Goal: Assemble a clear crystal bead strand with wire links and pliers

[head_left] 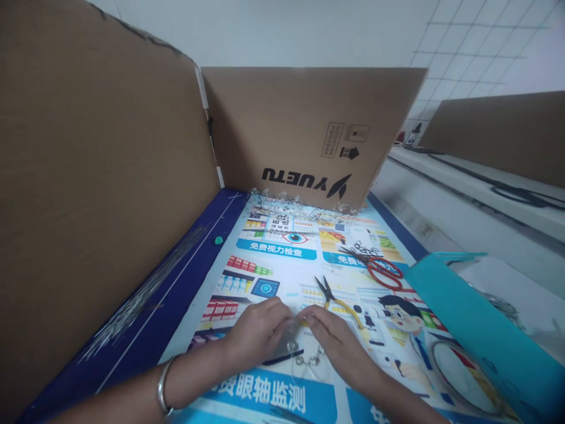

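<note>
While both wrists rest low over the printed sheet [286,282], the left hand [258,330] and right hand [335,341] meet near its middle, their fingers curled in and nearly closed, apparently pinching a small clear-looking piece [296,320] between them; it is too blurred for me to name, and the left fingertips are partly hidden. Just below, between the hands, lies a loop of beaded wire [311,359], though I can't tell whether it joins the piece. I'd judge this a step of fine fingertip shaping or fastening, and the next move seems to call for a steady pinch on one side and a small twist or pull on the other. Yellow-handled pliers [348,309] lie open just beyond the right hand, red-handled scissors [385,272] farther off. From where I stand, the cardboard panel [318,112] at the back reads "YUETU" upside down, with a leaf-like mark and an arrow; its smaller print is illegible. On the sheet, a blue label says 免费视力检查, beneath a chart of E shapes; another begins 免费, partly covered by the scissors, and the nearest reads 费眼轴监测, its start hidden by the left forearm.
</note>
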`<state>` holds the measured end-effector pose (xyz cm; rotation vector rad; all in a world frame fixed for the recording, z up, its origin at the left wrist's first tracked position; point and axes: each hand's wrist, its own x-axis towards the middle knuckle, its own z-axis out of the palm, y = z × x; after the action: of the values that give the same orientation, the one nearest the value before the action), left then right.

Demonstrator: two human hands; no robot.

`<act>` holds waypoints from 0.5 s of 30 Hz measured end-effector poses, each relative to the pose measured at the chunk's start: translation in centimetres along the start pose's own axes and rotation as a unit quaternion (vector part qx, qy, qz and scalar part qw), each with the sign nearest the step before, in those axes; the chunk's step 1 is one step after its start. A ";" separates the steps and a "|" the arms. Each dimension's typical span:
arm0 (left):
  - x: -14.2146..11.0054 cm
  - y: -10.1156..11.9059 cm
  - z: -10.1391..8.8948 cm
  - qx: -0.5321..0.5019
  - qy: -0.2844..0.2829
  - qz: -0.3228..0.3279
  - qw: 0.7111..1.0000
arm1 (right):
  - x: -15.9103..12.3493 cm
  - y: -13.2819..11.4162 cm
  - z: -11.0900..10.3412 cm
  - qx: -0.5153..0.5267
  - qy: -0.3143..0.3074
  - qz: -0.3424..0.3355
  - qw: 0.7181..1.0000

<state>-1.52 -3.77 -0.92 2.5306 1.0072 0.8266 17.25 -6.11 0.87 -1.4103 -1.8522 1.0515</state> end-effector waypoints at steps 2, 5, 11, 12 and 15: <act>-0.1 0.2 0.1 -0.010 0.014 -0.013 1.000 | -0.1 -0.1 0.1 -0.016 -0.006 -0.012 1.000; -0.4 0.4 0.4 -0.008 0.027 -0.006 1.000 | -0.1 -0.2 0.3 -0.041 -0.016 -0.020 0.999; -0.6 0.2 0.6 0.039 0.026 0.026 0.999 | -0.3 -0.4 0.6 -0.072 -0.022 -0.034 0.997; -0.6 0.2 0.6 0.050 0.026 0.031 0.998 | -0.3 -0.5 0.7 -0.076 -0.023 -0.036 0.996; -0.6 0.2 0.7 0.096 0.041 0.056 0.993 | -0.6 -0.6 0.7 -0.085 -0.022 -0.036 0.995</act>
<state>-1.39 -4.37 -1.66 2.7576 1.0217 0.9120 16.54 -6.90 1.09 -1.4139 -2.0503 0.9132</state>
